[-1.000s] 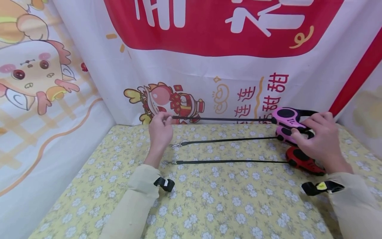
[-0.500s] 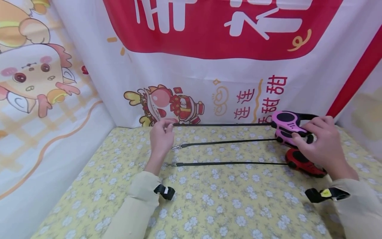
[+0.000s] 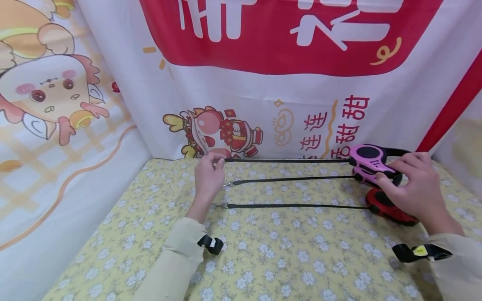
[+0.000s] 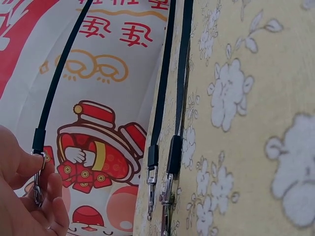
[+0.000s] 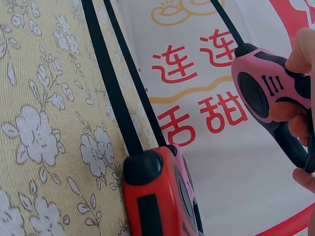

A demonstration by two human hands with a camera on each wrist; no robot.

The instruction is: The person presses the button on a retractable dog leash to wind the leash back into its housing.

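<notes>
My right hand grips the handle of a pink and black retractable dog leash, held above the table near the back wall. Its black strap runs taut to the left, where my left hand pinches the metal clip at its end. Below it a second pink leash lies on the table, partly hidden by the held one. Nearer to me rests a red leash, its far end close to my right wrist. Both lying straps stretch left, ending in metal clips.
A yellow flowered cloth covers the table. At its back edge hangs a white sheet with red print and cartoon figures, and a printed sheet hangs on the left.
Both hands have lowered the held leash slightly toward the table, its strap still stretched between them. The two lying leashes stay in place; the view has shifted a little.
</notes>
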